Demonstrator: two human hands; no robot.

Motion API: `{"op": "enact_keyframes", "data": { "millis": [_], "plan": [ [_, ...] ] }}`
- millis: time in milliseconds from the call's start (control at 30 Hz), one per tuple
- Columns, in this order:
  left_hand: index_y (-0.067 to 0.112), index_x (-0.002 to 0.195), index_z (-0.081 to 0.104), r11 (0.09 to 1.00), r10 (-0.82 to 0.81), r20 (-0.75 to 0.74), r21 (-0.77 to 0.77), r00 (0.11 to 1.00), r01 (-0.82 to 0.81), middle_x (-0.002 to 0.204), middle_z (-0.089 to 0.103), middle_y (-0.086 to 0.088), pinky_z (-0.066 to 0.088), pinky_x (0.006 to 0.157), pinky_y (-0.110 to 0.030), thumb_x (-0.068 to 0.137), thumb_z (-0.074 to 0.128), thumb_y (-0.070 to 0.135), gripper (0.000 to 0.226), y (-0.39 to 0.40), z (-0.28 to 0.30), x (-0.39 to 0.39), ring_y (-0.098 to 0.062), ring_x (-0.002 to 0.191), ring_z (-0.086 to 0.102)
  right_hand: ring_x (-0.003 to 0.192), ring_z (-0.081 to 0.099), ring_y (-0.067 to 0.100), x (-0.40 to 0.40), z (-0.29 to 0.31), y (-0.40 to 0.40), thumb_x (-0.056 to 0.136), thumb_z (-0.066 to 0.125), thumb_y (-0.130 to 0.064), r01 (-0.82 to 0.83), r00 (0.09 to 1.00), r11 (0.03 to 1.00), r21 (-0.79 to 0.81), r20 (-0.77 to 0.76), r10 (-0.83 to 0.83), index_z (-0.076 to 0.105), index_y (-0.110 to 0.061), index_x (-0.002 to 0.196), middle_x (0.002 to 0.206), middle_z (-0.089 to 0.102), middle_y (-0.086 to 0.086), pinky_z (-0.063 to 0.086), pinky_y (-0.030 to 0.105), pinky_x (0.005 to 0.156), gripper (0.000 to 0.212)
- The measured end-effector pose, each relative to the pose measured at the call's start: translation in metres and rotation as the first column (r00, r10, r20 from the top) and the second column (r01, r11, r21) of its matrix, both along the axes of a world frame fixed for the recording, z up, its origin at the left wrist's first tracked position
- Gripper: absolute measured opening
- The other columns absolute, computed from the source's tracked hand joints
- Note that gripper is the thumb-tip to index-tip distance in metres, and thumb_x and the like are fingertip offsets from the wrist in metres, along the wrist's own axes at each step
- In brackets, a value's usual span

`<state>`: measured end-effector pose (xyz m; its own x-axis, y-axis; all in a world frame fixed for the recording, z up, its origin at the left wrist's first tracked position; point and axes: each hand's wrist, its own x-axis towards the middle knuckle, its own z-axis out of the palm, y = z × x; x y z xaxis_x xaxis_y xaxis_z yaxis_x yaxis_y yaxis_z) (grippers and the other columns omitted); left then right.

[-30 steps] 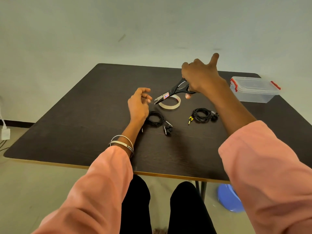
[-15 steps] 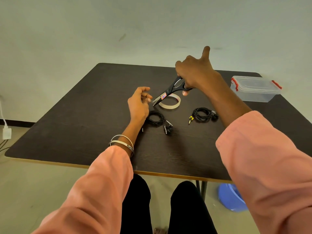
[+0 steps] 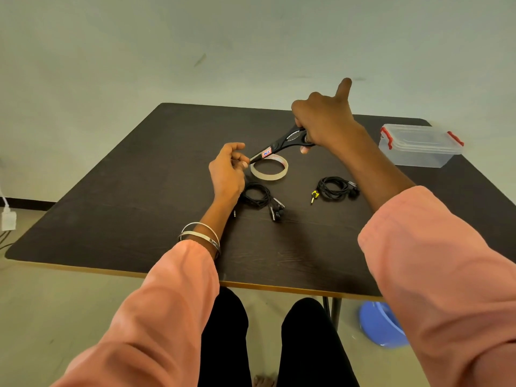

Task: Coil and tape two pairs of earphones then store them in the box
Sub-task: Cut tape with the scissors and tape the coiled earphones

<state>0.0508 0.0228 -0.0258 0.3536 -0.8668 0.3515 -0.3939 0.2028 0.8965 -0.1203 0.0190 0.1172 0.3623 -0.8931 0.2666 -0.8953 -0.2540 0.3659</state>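
Two coiled black earphones lie on the dark table (image 3: 134,196): one pair (image 3: 258,198) just right of my left wrist, the other pair (image 3: 333,188), with a yellow plug, further right. A clear tape roll (image 3: 269,170) lies flat behind them. My left hand (image 3: 227,174) hovers left of the roll, thumb and fingers pinched on what looks like a thin strip of tape pulled from it. My right hand (image 3: 326,121) grips black scissors (image 3: 282,145), whose blade tips meet my left fingertips. The lidded clear box (image 3: 418,145) with red clips stands at the far right.
The table's front edge runs just above my knees. A blue basin (image 3: 379,325) sits on the floor under the right side. A white plug and cable (image 3: 8,219) hang at the far left wall.
My right hand has brought the scissors down and left until their tips reach my left fingertips. My left hand has stayed in place, and its fingers have pinched tighter.
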Motion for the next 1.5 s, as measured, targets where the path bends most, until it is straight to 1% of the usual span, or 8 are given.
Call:
{"op": "enact_keyframes", "data": {
  "millis": [300,500,700,800,933,1067,1200,1500],
  "plan": [
    [0.011,0.116,0.060,0.998,0.054,-0.083,0.018,0.995,-0.053,0.087,0.060,0.003,0.047,0.072,-0.005,0.090,0.048,-0.012,0.036,-0.002,0.000,0.002,-0.006,0.081,0.059,0.119,0.041,0.025,-0.018,-0.007,-0.005,0.069,0.076,-0.058,0.108,0.994,0.982,0.156,0.001,-0.109,0.049,-0.008,0.114,0.105,0.053,0.007,0.022,0.064,0.099,0.073],
    [0.012,0.113,0.060,0.995,0.099,-0.212,0.032,0.972,-0.094,0.091,0.061,-0.003,0.056,0.082,-0.029,0.091,0.044,-0.012,0.037,-0.005,-0.002,0.004,-0.009,0.082,0.057,0.124,0.034,0.027,-0.025,-0.011,-0.003,0.073,0.073,-0.057,0.125,0.992,0.987,0.102,-0.024,-0.123,0.049,-0.005,0.120,0.123,0.050,0.011,0.023,0.066,0.099,0.074],
    [0.016,0.115,0.059,0.995,0.100,-0.335,0.017,0.937,-0.100,0.096,0.064,-0.002,0.056,0.080,-0.026,0.097,0.042,-0.003,0.031,-0.002,0.001,0.004,-0.008,0.083,0.061,0.129,0.032,0.033,-0.032,-0.005,-0.001,0.061,0.071,-0.071,0.229,0.937,0.956,0.182,0.224,-0.268,0.047,-0.007,0.126,0.126,0.049,0.013,0.020,0.065,0.103,0.095],
    [0.012,0.117,0.056,0.999,0.042,-0.488,0.013,0.872,-0.041,0.091,0.062,-0.003,0.055,0.072,-0.022,0.099,0.041,0.002,0.025,0.001,0.002,0.009,-0.009,0.078,0.060,0.120,0.043,0.032,-0.029,-0.011,0.004,0.063,0.071,-0.072,0.195,0.817,0.930,0.313,0.473,-0.330,0.052,-0.009,0.120,0.116,0.057,0.011,0.018,0.063,0.106,0.087],
    [0.009,0.118,0.055,0.998,-0.054,-0.574,0.006,0.817,0.070,0.092,0.063,-0.008,0.055,0.073,-0.026,0.101,0.042,0.007,0.022,0.004,0.001,0.015,-0.015,0.081,0.062,0.078,0.050,0.022,-0.021,-0.028,0.012,0.055,0.078,-0.068,-0.060,0.461,0.916,0.397,0.825,-0.327,0.059,-0.004,0.084,0.074,0.053,0.003,0.044,0.043,0.090,0.073],
    [0.004,0.116,0.059,0.988,-0.145,-0.557,-0.035,0.818,0.151,0.091,0.065,-0.008,0.054,0.070,-0.024,0.100,0.048,0.010,0.021,0.011,-0.001,0.015,-0.015,0.080,0.063,0.073,0.047,0.017,-0.028,-0.037,0.023,0.063,0.085,-0.048,-0.080,0.169,0.916,0.394,0.911,-0.377,0.052,-0.007,0.071,0.070,0.045,0.004,0.039,0.028,0.063,0.053],
    [0.005,0.112,0.063,0.987,-0.154,-0.515,-0.033,0.843,0.160,0.084,0.067,-0.004,0.051,0.065,-0.022,0.099,0.051,0.014,0.019,0.014,-0.001,0.013,-0.012,0.073,0.061,0.067,0.043,0.017,-0.062,-0.050,0.034,0.079,0.074,-0.030,0.116,0.040,0.930,0.348,0.934,-0.354,0.065,0.000,0.088,0.077,0.050,0.007,0.033,0.028,0.055,0.032],
    [0.008,0.103,0.068,0.990,-0.137,-0.431,-0.033,0.892,0.137,0.079,0.067,0.000,0.048,0.061,-0.022,0.098,0.053,0.019,0.019,0.016,0.002,0.005,-0.010,0.067,0.057,0.097,0.057,0.040,-0.125,-0.092,0.081,0.080,0.072,-0.040,0.537,0.265,0.790,0.297,0.829,-0.492,0.061,0.001,0.097,0.106,0.061,0.022,0.048,0.044,0.081,0.045]
  ]
}}
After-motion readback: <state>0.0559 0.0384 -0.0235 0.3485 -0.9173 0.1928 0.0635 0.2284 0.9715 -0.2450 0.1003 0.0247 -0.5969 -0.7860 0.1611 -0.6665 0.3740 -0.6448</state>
